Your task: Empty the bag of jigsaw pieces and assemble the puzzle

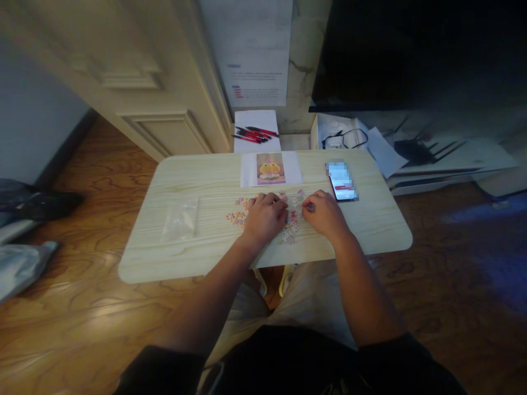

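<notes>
Many tiny jigsaw puzzle pieces (291,222) lie loose in the middle of the table, white, pink and grey toward the right. Orange and yellow pieces (236,218) are gathered at the left. My left hand (267,216) rests over the heap with its fingers curled down; whatever they hold is hidden. At the right edge of the pieces, my right hand (323,213) is closed in a pinch, thumb against fingers, and what it grips is too small to name. Beyond the hands lies a sheet with a printed picture (270,168) of a yellow-orange figure.
A clear plastic bag (181,220) lies on the left of the pale wooden table (144,247). A lit phone (343,182) sits at the back right. Behind the table are red and black pens (255,135) on white paper and a box with a cable (343,137).
</notes>
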Tool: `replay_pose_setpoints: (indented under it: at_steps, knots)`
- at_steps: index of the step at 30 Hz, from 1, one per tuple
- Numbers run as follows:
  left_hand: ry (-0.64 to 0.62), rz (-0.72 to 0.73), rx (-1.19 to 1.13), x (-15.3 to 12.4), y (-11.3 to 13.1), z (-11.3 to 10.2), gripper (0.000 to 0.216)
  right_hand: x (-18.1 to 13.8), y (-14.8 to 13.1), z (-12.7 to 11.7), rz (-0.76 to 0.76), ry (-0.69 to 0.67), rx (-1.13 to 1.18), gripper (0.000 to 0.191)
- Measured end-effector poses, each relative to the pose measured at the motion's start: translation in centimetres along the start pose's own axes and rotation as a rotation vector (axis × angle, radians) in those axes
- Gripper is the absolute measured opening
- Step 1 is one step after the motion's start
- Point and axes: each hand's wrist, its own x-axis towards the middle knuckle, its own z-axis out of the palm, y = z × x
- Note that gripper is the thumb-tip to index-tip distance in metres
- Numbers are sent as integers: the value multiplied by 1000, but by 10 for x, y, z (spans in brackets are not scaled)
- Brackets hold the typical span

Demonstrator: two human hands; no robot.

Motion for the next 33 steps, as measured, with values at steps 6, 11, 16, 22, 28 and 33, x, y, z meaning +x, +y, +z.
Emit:
replay_pose_setpoints:
  at_steps: [6,11,16,22,28,33]
  knots:
    - [-32,3,18,5,2,-3,30,12,-9,13,-35,-16,9,25]
    - [-26,14,24,6,3,-2,26,17,-8,22,-3,-36,-2,19]
    - [-21,-1,5,3,0,-2,29,17,-4,19,-20,50,155,11]
    - [-32,-23,-6,2,-2,-2,30,12,3,17,-66,41,218,13]
    - [-29,-35,-1,5,-3,-2,28,6,11,12,-40,77,249,16]
    - [-36,-52,68,10,-2,-6,22,1,12,7,-42,109,252,15]
